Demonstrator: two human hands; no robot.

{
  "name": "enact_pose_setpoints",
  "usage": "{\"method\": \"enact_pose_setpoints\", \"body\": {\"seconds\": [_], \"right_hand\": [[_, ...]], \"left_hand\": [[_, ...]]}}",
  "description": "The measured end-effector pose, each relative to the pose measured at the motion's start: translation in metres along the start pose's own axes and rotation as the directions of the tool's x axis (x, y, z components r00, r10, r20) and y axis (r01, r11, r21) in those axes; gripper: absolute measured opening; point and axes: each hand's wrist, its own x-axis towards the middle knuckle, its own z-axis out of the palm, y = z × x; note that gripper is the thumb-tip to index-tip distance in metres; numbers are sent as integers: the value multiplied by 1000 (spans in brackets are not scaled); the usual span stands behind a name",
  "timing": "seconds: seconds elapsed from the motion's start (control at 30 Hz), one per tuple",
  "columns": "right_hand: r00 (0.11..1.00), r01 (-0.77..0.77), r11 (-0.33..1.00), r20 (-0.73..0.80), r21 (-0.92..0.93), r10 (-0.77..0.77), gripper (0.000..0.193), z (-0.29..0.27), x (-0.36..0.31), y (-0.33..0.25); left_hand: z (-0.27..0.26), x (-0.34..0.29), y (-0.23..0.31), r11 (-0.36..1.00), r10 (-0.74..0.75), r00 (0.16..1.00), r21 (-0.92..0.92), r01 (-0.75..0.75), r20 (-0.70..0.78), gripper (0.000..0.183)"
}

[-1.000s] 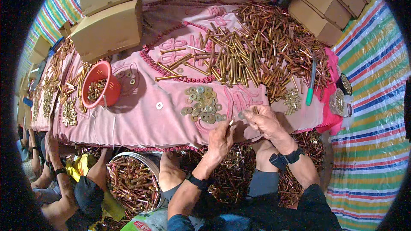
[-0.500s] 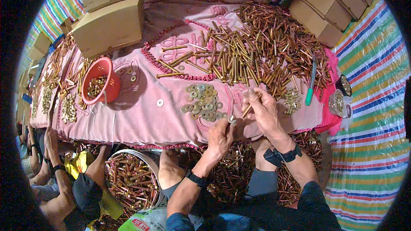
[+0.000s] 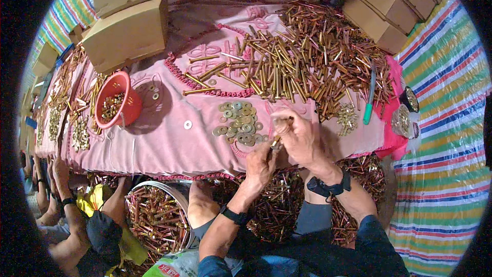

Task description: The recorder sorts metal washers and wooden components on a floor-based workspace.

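Note:
My right hand (image 3: 302,141) is closed, fingers curled round a gold-coloured bolt (image 3: 277,139) of which only a short length shows. My left hand (image 3: 260,163) pinches a small silvery round piece (image 3: 274,146) at the lower end of that bolt. The fingertips partly hide it, so I cannot tell whether the two parts are joined. Both hands meet above the near edge of the pink cloth (image 3: 169,149). Just left of them lies a pile of flat washers (image 3: 239,122); small brass-coloured nuts (image 3: 347,118) lie to their right.
A large heap of gold-coloured bolts (image 3: 328,56) covers the far right. At left stands a red plastic basket (image 3: 134,107) of small parts. A green-handled tool (image 3: 368,113) lies right. Cardboard boxes (image 3: 125,36) stand behind. Below is a white bucket (image 3: 184,202) of bolts; another person's arm (image 3: 74,220) is far left.
My right hand has moved left and slightly down, bringing the bolt against the silvery piece in my left hand. The gap between the hands has closed. The whole view has shifted slightly.

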Motion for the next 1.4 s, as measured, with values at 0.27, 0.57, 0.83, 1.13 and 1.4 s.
{"method": "enact_pose_setpoints", "body": {"seconds": [0.27,0.57,0.83,1.13,1.4], "right_hand": [[976,168,948,184,-270,-121,38,14,-22,25],[959,-124,790,-276,-601,-60,16,-90,-51,67],[992,-124,420,-105,-899,69,21,-178,-41,112],[935,-353,927,-15,-125,354,20,-110,-37,79],[954,-230,961,231,151,192,24,-37,-27,24]], "left_hand": [[4,-3,-12,970,218,958,-67,-234,-188,52],[4,-12,-22,990,79,995,122,-70,-66,26],[9,-1,0,995,94,985,27,-91,-148,30],[10,-4,-12,994,105,983,-1,-106,-153,35],[7,-1,-8,979,200,975,-22,-203,-98,37]]}}
